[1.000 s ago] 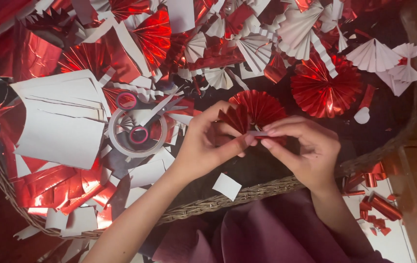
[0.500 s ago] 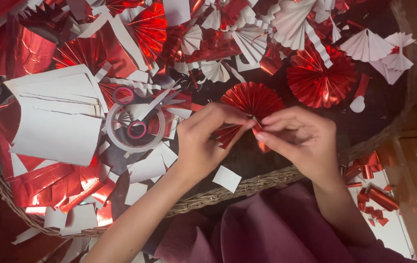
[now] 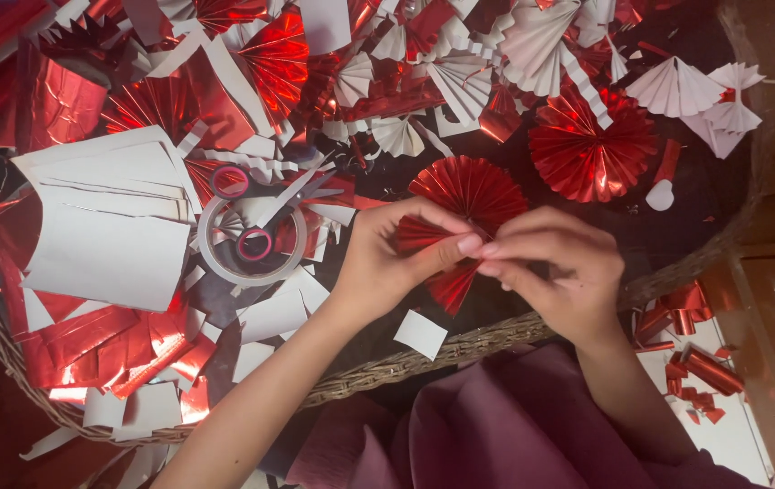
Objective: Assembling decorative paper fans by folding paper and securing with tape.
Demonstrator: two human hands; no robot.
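Head view: both hands [image 3: 487,258] and the red fan [image 3: 469,195] sit lower than before

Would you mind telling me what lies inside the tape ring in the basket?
Inside the tape ring lie one pink scissor handle, a small white fan and red foil scraps. The other handle sits outside the ring. The basket floor beneath is covered.

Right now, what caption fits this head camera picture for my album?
Both hands, left and right, pinch a red pleated paper fan over a wicker tray of paper scraps.
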